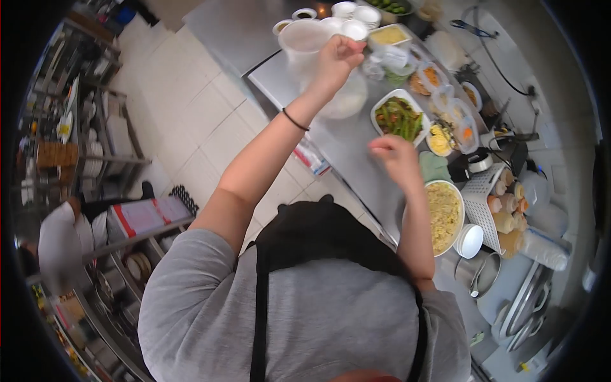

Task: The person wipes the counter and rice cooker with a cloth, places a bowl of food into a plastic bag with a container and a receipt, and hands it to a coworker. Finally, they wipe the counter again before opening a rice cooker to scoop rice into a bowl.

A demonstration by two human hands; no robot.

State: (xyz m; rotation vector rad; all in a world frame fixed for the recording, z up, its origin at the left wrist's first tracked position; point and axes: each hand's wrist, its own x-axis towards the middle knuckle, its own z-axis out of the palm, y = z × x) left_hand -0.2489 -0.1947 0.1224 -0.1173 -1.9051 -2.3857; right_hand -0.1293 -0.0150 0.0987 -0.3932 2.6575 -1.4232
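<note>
My left hand (340, 58), with a dark band round its wrist, is raised over the metal counter with fingers curled together. Just beside it stand a translucent tub (304, 37) and a pale round container (347, 100), partly hidden by my forearm. Whatever those fingers hold, if anything, cannot be made out. Slightly blurred, my right hand (400, 162) has its fingers drawn together near the lower edge of a white dish (375, 121) of cooked green vegetables (400, 118). Its grip is too small to read. Below that wrist is a large bowl of yellowish chopped food (443, 213).
Small white bowls (354, 29) are stacked at the counter's far end. Lidded tubs of food (468, 130) line the wall side, near a white basket of bottles (485, 207). Steel shelving (95, 134) and another person (60, 239) are at the left, across the tiled floor.
</note>
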